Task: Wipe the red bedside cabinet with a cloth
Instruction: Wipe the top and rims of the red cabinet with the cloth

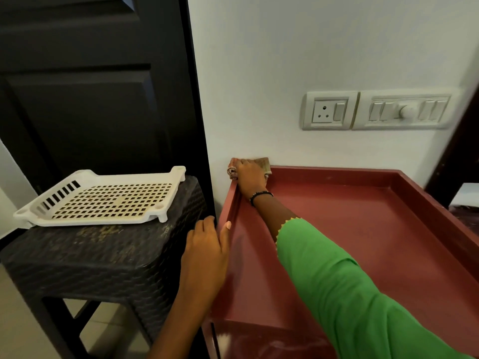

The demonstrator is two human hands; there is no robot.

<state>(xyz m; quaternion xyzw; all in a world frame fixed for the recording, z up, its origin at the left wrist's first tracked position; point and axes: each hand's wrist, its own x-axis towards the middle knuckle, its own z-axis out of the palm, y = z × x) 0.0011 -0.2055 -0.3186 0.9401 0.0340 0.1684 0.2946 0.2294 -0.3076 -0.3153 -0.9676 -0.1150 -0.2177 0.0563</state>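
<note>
The red bedside cabinet (363, 229) fills the lower right, its top a shallow tray with raised rims. My right hand (250, 176), in a green sleeve with a black bead bracelet, presses a folded patterned cloth (263, 161) onto the cabinet's far left corner against the white wall. My left hand (207, 244) grips the cabinet's left rim near the front, thumb over the edge and fingers down the outer side.
A black woven plastic stool (103, 255) stands right beside the cabinet on the left, carrying a white perforated tray (103, 200). A dark door (90, 86) is behind it. A socket and switch panel (375, 110) sits on the wall above the cabinet.
</note>
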